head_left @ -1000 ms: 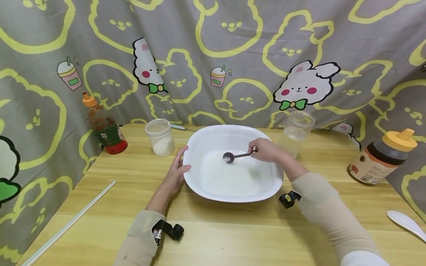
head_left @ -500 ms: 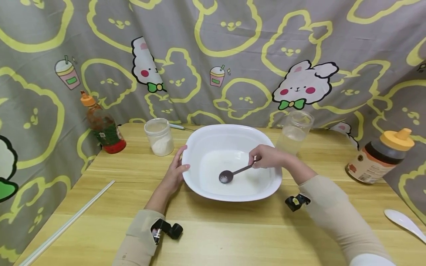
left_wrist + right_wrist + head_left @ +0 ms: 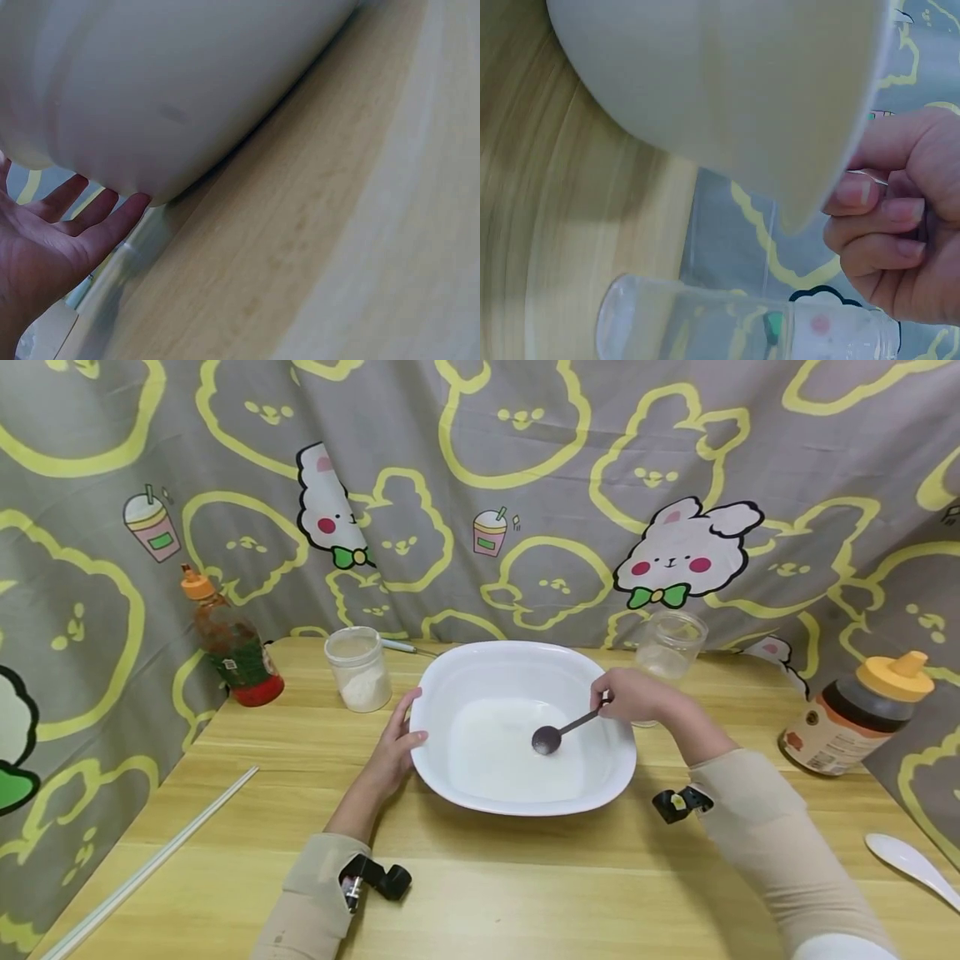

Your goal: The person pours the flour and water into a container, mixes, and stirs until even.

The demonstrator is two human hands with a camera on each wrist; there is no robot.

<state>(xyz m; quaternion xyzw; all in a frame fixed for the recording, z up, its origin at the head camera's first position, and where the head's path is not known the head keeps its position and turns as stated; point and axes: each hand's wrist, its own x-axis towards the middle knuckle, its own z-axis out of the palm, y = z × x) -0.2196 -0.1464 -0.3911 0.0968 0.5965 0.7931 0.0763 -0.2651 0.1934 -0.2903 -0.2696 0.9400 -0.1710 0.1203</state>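
Tabletop (image 3: 525, 893) of pale wood fills the lower half of the head view, and at its centre sits my big white basin (image 3: 480, 664), a rounded-square dish holding a shallow pool of milky white liquid (image 3: 510, 760) across its bottom. My left hand (image 3: 393, 752) lies flat against the basin's left wall, fingers (image 3: 97, 214) straight and slightly spread, touching the outside just under the rim and gripping nothing. My right hand (image 3: 637, 693) hovers over the basin's right rim, fingers (image 3: 877, 225) curled tight and pinching the handle end of a dark metal spoon (image 3: 562, 731). Its long axis slants from my fingers at the upper right down to the lower left, and the bowl of it dips into the liquid right of the basin's centre. The right hand is the one on the spoon; the left is well apart from it, across the basin.

Behind my right hand stands a clear glass jar (image 3: 670, 647), and I cannot tell if anything is in it. Upper left of the basin is a white tub (image 3: 358, 670) about half full of white powder. At far right is a brown bottle with a yellow cap (image 3: 855, 714); at far left, a red sauce bottle (image 3: 232, 647). At the lower right edge lies a white spoon (image 3: 911, 860).
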